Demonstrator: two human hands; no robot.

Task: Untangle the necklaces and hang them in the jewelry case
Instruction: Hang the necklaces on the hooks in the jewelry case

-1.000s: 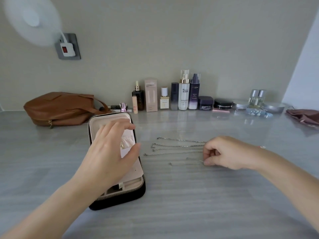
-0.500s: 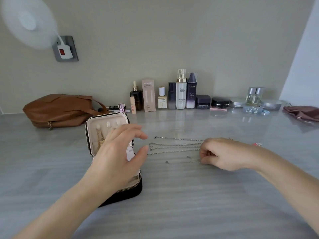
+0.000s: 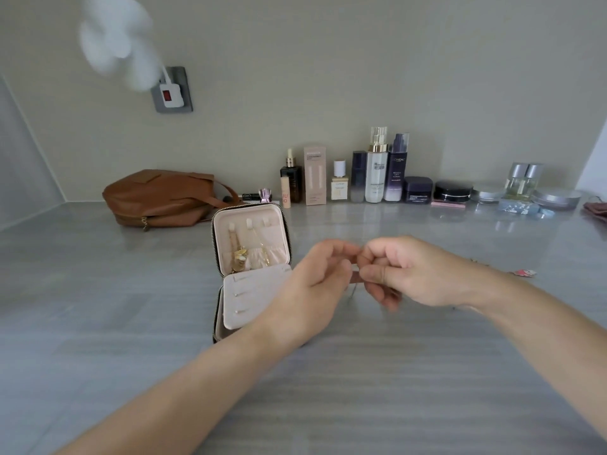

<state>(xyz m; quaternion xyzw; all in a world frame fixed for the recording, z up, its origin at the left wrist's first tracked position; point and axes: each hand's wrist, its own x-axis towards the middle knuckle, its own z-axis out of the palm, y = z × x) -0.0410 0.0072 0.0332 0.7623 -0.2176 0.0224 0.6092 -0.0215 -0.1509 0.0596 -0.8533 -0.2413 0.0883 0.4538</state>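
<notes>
The open jewelry case (image 3: 226,318) stands on the grey table left of centre, with its lid upright. A gold necklace (image 3: 239,254) with disc charms hangs from a hook in the lid, and a thinner gold chain (image 3: 266,254) hangs beside it. Just right of the case, my left hand (image 3: 312,290) and my right hand (image 3: 414,274) meet above the table. Their fingers are curled and their fingertips pinch together at one spot. A thin silver necklace strand (image 3: 352,295) dangles faintly below that spot. The other silver necklaces on the table are hidden behind my hands.
A brown leather bag (image 3: 161,198) lies at the back left. A row of cosmetic bottles (image 3: 374,172) and jars (image 3: 453,192) lines the wall. A small red and white item (image 3: 523,273) lies by my right wrist. A blurred white fan (image 3: 115,41) hangs at the upper left.
My left hand left the case and moved right to meet my right hand. My right hand rose off the table with the chain. The camera view shifted, so the case interior shows.
</notes>
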